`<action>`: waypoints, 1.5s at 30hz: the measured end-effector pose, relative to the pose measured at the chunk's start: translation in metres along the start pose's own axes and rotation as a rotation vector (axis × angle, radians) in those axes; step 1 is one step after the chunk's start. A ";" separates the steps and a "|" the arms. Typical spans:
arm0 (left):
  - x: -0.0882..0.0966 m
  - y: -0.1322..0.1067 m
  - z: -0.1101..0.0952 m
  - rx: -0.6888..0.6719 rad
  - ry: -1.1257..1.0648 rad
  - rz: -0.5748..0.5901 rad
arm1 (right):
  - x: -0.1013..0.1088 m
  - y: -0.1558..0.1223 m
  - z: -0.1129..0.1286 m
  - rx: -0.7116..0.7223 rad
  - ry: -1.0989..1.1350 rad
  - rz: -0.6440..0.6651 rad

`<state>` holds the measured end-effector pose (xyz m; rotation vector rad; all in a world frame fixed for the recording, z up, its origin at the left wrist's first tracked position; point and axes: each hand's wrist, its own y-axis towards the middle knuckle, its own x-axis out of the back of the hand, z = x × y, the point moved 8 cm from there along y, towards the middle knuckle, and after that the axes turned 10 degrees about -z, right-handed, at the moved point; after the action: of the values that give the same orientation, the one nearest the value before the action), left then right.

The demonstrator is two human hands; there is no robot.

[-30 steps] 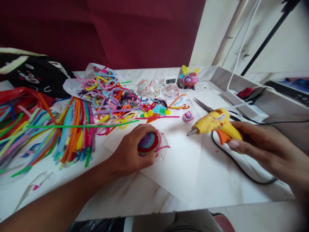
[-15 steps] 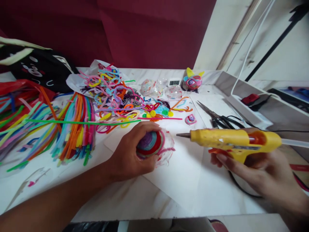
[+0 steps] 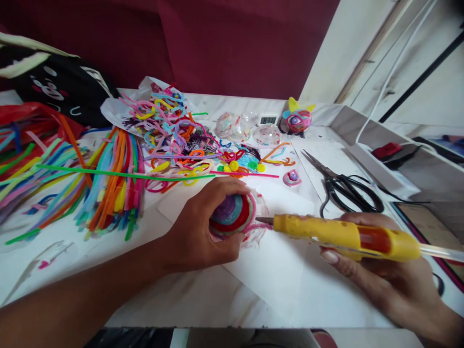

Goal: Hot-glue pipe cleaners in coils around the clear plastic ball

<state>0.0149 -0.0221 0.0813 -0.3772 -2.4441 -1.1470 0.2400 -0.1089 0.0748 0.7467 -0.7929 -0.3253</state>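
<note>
My left hand (image 3: 203, 227) is closed around a clear plastic dome wrapped in coiled pipe cleaners (image 3: 234, 215), red, blue and purple, resting on a white paper sheet (image 3: 290, 270). My right hand (image 3: 377, 270) grips a yellow hot glue gun (image 3: 344, 234), held level with its metal nozzle at the right edge of the coiled dome. A clear glue stick juts from the back of the gun.
Black scissors (image 3: 344, 186) lie right of the dome. Straight pipe cleaners (image 3: 108, 183) and a heap of bent ones (image 3: 170, 135) fill the left and middle. Clear domes (image 3: 266, 134), a small clock, a finished colourful figure (image 3: 297, 118) and a white tray (image 3: 384, 164) stand behind.
My right hand has lifted the glue gun off the table, turned it level and moved its nozzle left to the dome. My left hand has kept hold of the dome.
</note>
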 end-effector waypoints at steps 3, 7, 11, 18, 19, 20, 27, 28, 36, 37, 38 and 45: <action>-0.002 0.000 0.000 -0.004 -0.006 0.006 | 0.000 -0.003 -0.001 0.000 -0.013 0.008; -0.002 0.001 -0.001 -0.006 -0.005 0.001 | -0.001 -0.004 -0.001 0.004 -0.013 0.024; -0.001 0.000 -0.001 -0.003 0.012 0.004 | 0.000 -0.003 0.002 0.030 -0.025 0.032; -0.003 0.000 -0.004 -0.037 0.037 0.004 | 0.004 -0.009 -0.005 0.045 -0.041 0.087; -0.004 0.000 -0.004 -0.040 0.041 0.006 | 0.004 -0.009 -0.006 0.044 -0.036 0.088; -0.004 0.000 -0.004 -0.041 0.045 0.008 | 0.005 -0.009 -0.006 0.048 -0.033 0.089; -0.004 -0.001 -0.004 -0.064 0.053 0.012 | 0.003 -0.003 0.000 0.103 0.001 0.121; -0.004 -0.001 -0.004 -0.070 0.055 0.012 | 0.003 -0.003 -0.001 0.107 0.004 0.128; -0.004 -0.002 -0.005 -0.087 0.056 0.000 | 0.003 -0.010 -0.008 0.079 -0.010 0.170; -0.004 -0.001 -0.005 -0.085 0.058 0.000 | 0.003 -0.009 -0.008 0.079 -0.016 0.170; -0.004 -0.001 -0.005 -0.082 0.059 0.002 | 0.003 -0.009 -0.008 0.079 -0.024 0.165; -0.004 -0.001 -0.004 -0.078 0.051 0.006 | 0.003 -0.003 -0.006 0.099 -0.086 0.161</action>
<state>0.0191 -0.0263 0.0809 -0.3731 -2.3587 -1.2368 0.2462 -0.1098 0.0710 0.7601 -0.9503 -0.1752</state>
